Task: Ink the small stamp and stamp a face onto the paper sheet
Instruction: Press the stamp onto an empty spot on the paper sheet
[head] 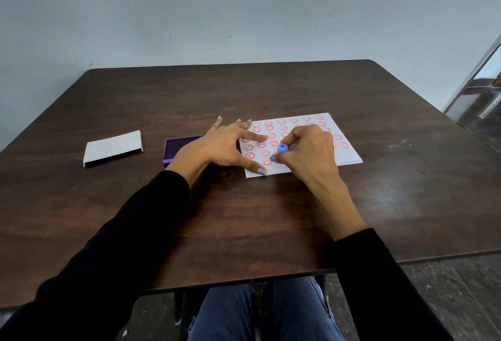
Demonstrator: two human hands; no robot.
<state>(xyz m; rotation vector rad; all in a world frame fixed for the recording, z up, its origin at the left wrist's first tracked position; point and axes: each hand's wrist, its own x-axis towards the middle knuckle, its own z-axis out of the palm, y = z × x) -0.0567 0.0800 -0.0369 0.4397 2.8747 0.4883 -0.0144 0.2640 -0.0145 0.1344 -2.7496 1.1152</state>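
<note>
— What are the hands doing?
— The right hand (306,150), just right of frame centre, pinches the small blue stamp (282,148) upright over the paper sheet (349,154), fingers curled round it. I can't tell if the stamp touches the sheet. The left hand (221,148) lies open, fingers spread, thumb and forefinger pressing the sheet's left part.
— Any writing?
— None readable. Only red smiley faces (249,147) in rows; roughly thirty show, some hidden by hands.
— What else?
— One purple ink pad (176,148) left of the sheet, partly behind the left hand, and one white lid (112,148) further left on the brown table (271,218).
</note>
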